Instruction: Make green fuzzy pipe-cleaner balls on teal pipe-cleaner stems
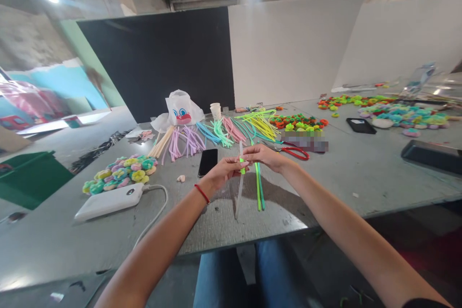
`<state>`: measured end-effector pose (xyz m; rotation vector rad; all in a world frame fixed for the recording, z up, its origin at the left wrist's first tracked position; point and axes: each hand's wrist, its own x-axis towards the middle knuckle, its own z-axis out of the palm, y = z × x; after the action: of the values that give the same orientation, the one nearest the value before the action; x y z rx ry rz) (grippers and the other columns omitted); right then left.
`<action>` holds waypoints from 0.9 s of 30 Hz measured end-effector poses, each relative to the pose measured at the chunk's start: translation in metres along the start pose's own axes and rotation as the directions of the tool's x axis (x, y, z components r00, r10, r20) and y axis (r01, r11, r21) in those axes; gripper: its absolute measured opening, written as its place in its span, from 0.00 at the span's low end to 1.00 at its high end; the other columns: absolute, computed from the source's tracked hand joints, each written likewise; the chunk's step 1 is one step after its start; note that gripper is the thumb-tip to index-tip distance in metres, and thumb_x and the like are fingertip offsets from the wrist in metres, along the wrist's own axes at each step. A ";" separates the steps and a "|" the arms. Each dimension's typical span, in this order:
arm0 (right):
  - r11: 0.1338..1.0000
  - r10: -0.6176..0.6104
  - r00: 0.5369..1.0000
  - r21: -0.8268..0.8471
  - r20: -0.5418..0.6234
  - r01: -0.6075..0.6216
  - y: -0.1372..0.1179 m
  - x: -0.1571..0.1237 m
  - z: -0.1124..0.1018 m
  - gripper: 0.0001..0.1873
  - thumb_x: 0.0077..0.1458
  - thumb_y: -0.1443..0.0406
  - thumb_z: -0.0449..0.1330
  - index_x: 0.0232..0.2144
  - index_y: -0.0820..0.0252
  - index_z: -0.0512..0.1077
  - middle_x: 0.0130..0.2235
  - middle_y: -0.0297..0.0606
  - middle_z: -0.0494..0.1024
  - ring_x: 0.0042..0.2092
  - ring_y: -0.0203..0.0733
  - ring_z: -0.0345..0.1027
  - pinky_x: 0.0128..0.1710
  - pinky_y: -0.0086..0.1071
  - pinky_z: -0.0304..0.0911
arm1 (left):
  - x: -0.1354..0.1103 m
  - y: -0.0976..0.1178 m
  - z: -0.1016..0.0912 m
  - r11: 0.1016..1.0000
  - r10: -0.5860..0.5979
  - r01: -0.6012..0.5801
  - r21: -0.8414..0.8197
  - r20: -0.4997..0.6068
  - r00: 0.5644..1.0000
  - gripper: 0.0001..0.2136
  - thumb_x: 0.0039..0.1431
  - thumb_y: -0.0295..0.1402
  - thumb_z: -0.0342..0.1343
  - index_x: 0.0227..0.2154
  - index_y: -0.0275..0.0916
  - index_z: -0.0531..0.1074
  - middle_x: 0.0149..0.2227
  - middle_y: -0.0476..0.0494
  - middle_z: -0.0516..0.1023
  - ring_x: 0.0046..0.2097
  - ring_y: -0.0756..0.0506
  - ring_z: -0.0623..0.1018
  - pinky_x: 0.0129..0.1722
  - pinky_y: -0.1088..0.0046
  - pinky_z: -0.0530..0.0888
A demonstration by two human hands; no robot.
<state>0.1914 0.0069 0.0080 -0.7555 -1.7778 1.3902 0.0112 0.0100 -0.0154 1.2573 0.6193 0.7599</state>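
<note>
My left hand (224,171) pinches a white pipe cleaner (239,190) that stands nearly upright, with a bright green piece wound round it at the fingers. My right hand (265,155) is closed on the same spot from the right, fingertips meeting the left hand's. Green pipe cleaners (259,187) lie flat on the grey table (325,187) just right of the white one, below my right hand. A red cord circles my left wrist.
Fanned pipe cleaners in many colours (220,134), a black phone (208,161), red scissors (294,151), a white power bank (108,202) with cable, piles of finished fuzzy flowers (121,172), a plastic bag (180,108) and a paper cup (215,110) lie around.
</note>
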 end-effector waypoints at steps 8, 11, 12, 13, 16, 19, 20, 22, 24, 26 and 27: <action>0.645 -0.126 0.872 -0.707 -0.472 -0.290 -0.009 -0.005 -0.026 0.17 0.58 0.60 0.54 0.49 0.58 0.66 0.42 0.41 0.76 0.44 0.43 0.70 0.44 0.35 0.63 | 0.002 0.005 -0.001 0.996 0.068 -0.078 -0.040 -0.209 0.975 0.15 0.35 0.38 0.72 0.22 0.33 0.75 0.26 0.47 0.77 0.26 0.55 0.73 0.28 0.81 0.70; 0.298 0.027 0.776 -0.736 -0.631 -0.608 -0.012 -0.018 -0.044 0.21 0.52 0.61 0.60 0.49 0.61 0.68 0.51 0.50 0.72 0.53 0.54 0.65 0.49 0.42 0.61 | 0.004 0.007 -0.003 0.986 0.092 -0.129 -0.102 -0.310 0.946 0.16 0.31 0.35 0.73 0.23 0.33 0.76 0.28 0.45 0.79 0.28 0.53 0.75 0.29 0.79 0.72; 0.252 0.083 0.741 -0.706 -0.666 -0.662 -0.012 -0.022 -0.049 0.23 0.48 0.61 0.62 0.47 0.63 0.69 0.51 0.54 0.71 0.53 0.58 0.65 0.48 0.45 0.60 | 0.005 0.007 -0.005 0.980 0.099 -0.152 -0.129 -0.343 0.934 0.16 0.30 0.33 0.73 0.23 0.32 0.76 0.28 0.44 0.79 0.28 0.52 0.76 0.30 0.78 0.73; 0.223 0.130 0.705 -0.673 -0.697 -0.706 -0.011 -0.025 -0.053 0.25 0.45 0.60 0.64 0.46 0.65 0.71 0.51 0.58 0.70 0.53 0.62 0.65 0.47 0.48 0.60 | 0.006 0.007 -0.006 0.972 0.108 -0.177 -0.153 -0.375 0.921 0.16 0.29 0.32 0.73 0.24 0.32 0.76 0.28 0.44 0.79 0.29 0.51 0.77 0.31 0.77 0.74; 0.124 0.216 0.599 -0.587 -0.771 -0.800 -0.007 -0.027 -0.061 0.31 0.39 0.60 0.67 0.47 0.67 0.71 0.52 0.62 0.68 0.54 0.66 0.63 0.47 0.52 0.60 | 0.010 0.007 -0.011 0.947 0.152 -0.261 -0.186 -0.456 0.877 0.15 0.29 0.30 0.73 0.23 0.32 0.75 0.26 0.46 0.79 0.28 0.52 0.77 0.32 0.78 0.74; 0.090 0.242 0.556 -0.552 -0.795 -0.829 -0.002 -0.025 -0.065 0.37 0.33 0.62 0.68 0.49 0.66 0.70 0.53 0.61 0.68 0.54 0.63 0.63 0.45 0.48 0.62 | 0.013 0.008 -0.015 0.923 0.194 -0.331 -0.197 -0.507 0.840 0.15 0.29 0.30 0.73 0.21 0.33 0.73 0.23 0.49 0.77 0.26 0.53 0.76 0.31 0.78 0.74; 0.093 0.250 0.553 -0.549 -0.795 -0.831 0.000 -0.024 -0.066 0.36 0.32 0.63 0.68 0.49 0.66 0.70 0.51 0.60 0.70 0.53 0.62 0.65 0.44 0.46 0.63 | 0.013 0.009 -0.016 0.914 0.208 -0.354 -0.199 -0.520 0.828 0.16 0.29 0.31 0.73 0.21 0.33 0.72 0.22 0.50 0.77 0.26 0.53 0.76 0.30 0.78 0.74; 0.115 0.258 0.562 -0.552 -0.786 -0.826 0.003 -0.023 -0.067 0.32 0.33 0.62 0.67 0.45 0.64 0.72 0.46 0.57 0.74 0.48 0.61 0.69 0.41 0.45 0.64 | 0.014 0.010 -0.018 0.895 0.234 -0.398 -0.201 -0.548 0.803 0.17 0.28 0.32 0.73 0.20 0.34 0.70 0.22 0.50 0.76 0.25 0.54 0.76 0.29 0.79 0.73; 0.156 0.245 0.589 -0.568 -0.770 -0.808 0.006 -0.024 -0.069 0.25 0.34 0.61 0.66 0.39 0.64 0.75 0.39 0.54 0.77 0.43 0.60 0.72 0.38 0.45 0.65 | 0.015 0.012 -0.018 0.877 0.254 -0.436 -0.201 -0.574 0.778 0.18 0.29 0.34 0.73 0.20 0.35 0.69 0.22 0.52 0.76 0.24 0.55 0.75 0.29 0.79 0.73; 0.219 0.201 0.639 -0.602 -0.742 -0.768 0.008 -0.026 -0.072 0.19 0.34 0.60 0.66 0.32 0.63 0.75 0.33 0.51 0.78 0.38 0.58 0.73 0.34 0.43 0.65 | 0.015 0.013 -0.019 0.865 0.270 -0.462 -0.197 -0.593 0.759 0.17 0.31 0.34 0.72 0.21 0.35 0.69 0.22 0.53 0.75 0.24 0.55 0.75 0.30 0.79 0.73; 0.259 0.163 0.674 -0.628 -0.720 -0.734 0.008 -0.027 -0.074 0.17 0.34 0.59 0.66 0.29 0.63 0.75 0.30 0.49 0.77 0.36 0.57 0.73 0.32 0.41 0.65 | 0.015 0.013 -0.018 0.862 0.277 -0.470 -0.193 -0.597 0.753 0.17 0.32 0.35 0.72 0.22 0.35 0.68 0.23 0.53 0.75 0.25 0.54 0.75 0.31 0.78 0.73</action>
<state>0.2684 0.0261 0.0048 -2.2212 -1.7739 0.2019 0.0037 0.0343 -0.0067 0.8400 0.6634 1.5464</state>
